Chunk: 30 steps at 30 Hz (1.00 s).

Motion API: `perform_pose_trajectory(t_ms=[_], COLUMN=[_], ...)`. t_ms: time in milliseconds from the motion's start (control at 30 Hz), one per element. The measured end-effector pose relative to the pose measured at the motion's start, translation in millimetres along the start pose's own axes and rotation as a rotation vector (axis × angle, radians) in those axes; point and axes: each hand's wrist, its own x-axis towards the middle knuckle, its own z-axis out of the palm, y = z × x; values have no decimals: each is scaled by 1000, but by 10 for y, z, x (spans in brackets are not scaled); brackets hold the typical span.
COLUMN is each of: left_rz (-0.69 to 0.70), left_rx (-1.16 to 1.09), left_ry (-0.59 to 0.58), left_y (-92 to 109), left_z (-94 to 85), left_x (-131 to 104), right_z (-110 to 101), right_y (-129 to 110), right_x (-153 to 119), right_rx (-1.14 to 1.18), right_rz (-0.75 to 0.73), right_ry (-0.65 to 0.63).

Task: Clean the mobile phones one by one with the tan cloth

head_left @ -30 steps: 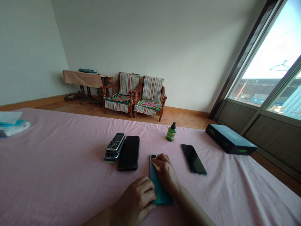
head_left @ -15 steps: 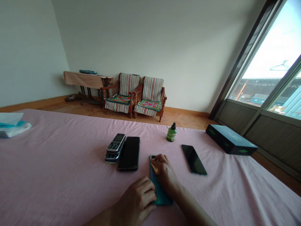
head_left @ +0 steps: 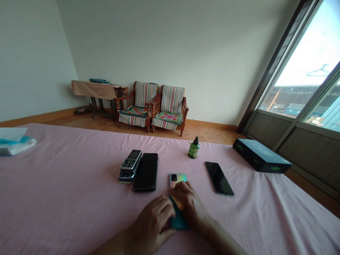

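Observation:
An iridescent phone [head_left: 181, 176] lies back up on the pink cloth, its black camera block at the far end. My right hand [head_left: 190, 203] presses a small yellowish cloth [head_left: 177, 202] on the phone's back, fingers closed over it. At the phone's near left edge, my left hand [head_left: 155, 221] has its fingers curled round the side, gripping it. Left of them are a black phone [head_left: 146, 172] and two stacked keypad phones [head_left: 131, 161]. A dark phone [head_left: 219, 179] lies to the right, and a green bottle [head_left: 193, 149] with a black cap stands beyond.
The pink cloth [head_left: 66, 187] covers the surface. A black box [head_left: 261, 156] sits at the far right, and a packet of tissues [head_left: 17, 145] at the far left. Two wooden chairs [head_left: 170, 117] and a draped table [head_left: 92, 90] stand by the wall.
My right hand has slid toward me along the phone with the yellowish cloth, uncovering the camera block and the phone's far end. My left hand stays at the near left edge.

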Motion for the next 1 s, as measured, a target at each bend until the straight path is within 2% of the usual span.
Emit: perform_pose_trajectory(t_ms=[100,267,433,533,667,767,1000], left_rz=[-39,-1,20,-2,-51,-50,-65], left_rx=[-86,-188,-232,-235,-209,-185,-133], left_ry=[28,77,79,77,18,2,-12], left_y=[-21,-70,-86,-89,-75,-59,-30], left_z=[15,30,26,15,-19,-37,-45], left_x=[-6,-14,3,21,39,36,32], right_z=[-47,-24,119,114,-36,-112,2], right_y=[-99,-213,-194,-171,-97,57,494], right_x=[-120,-332,-576,-618,-476,-280,209], right_rx=[5,-21,-35,-14,16,6,-70], right_rz=[-26,-53,-76,-68,11,82,78], right_ry=[-44,-50,8,9,-29,11,117])
